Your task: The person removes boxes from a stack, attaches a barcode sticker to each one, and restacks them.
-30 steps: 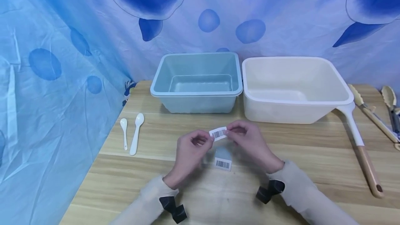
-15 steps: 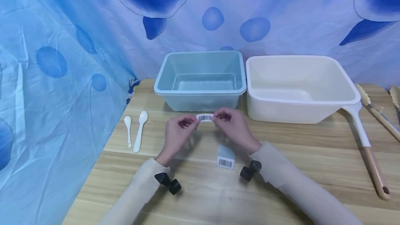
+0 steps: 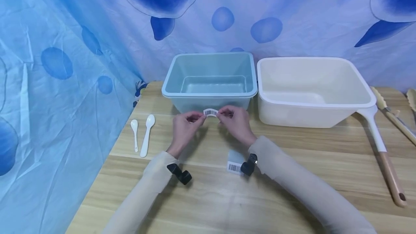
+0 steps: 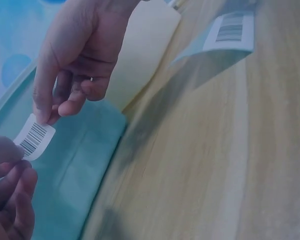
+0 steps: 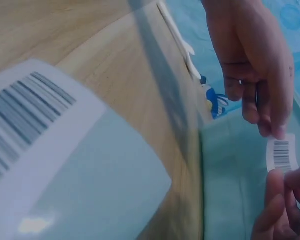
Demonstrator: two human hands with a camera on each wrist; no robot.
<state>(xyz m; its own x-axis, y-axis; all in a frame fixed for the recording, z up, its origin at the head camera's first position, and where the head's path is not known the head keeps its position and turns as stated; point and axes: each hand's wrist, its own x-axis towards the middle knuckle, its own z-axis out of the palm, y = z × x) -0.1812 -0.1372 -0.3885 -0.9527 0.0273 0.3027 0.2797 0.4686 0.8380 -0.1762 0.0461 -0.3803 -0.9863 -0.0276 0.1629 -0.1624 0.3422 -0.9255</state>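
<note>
Between both hands, a small white barcode sticker (image 3: 210, 112) is stretched and bowed upward, just in front of the pale blue basin (image 3: 211, 102). Its left end is pinched by the thumb and fingers of my left hand (image 3: 184, 128). My right hand (image 3: 238, 125) pinches the other end. Both wrist views show the sticker's barcode facing out, against the basin's side wall. On the table below my right wrist lies a pale blue backing sheet (image 3: 236, 156) with another barcode sticker (image 3: 234, 168) on it; the wrist camera covers its corner. In the right wrist view this backing sheet (image 5: 105, 175) looms close, with its edge raised.
A white basin (image 3: 295, 115) with a long wooden-ended handle (image 3: 391, 180) stands right of the blue one. Two white spoons (image 3: 147, 136) lie at the left. Tongs (image 3: 394, 118) lie at the far right. A blue printed curtain (image 3: 240, 6) hangs behind.
Both hands have carried the sticker forward and left, from above the backing sheet to the blue basin's front. The sticker has gone from tilted to level and arched. The head view has shifted slightly.
</note>
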